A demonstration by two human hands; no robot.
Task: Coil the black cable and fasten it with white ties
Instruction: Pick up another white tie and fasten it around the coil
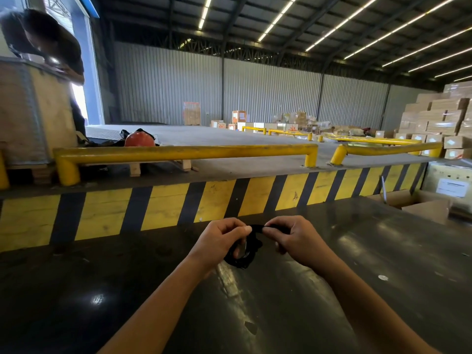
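Note:
A small coil of black cable (pixel 244 256) hangs between my two hands just above the dark table (pixel 332 290). My left hand (pixel 219 241) grips the coil's left side, fingers curled through the loop. My right hand (pixel 293 238) pinches the cable's top strand between thumb and fingers, close to my left thumb. A pale glint shows inside the coil; I cannot tell whether it is a white tie.
The table's far edge meets a yellow-and-black striped dock wall (pixel 204 200) with yellow rails (pixel 178 152) on top. An open cardboard box (pixel 419 203) sits at the table's right rear. A person (pixel 51 44) leans over a crate at the far left.

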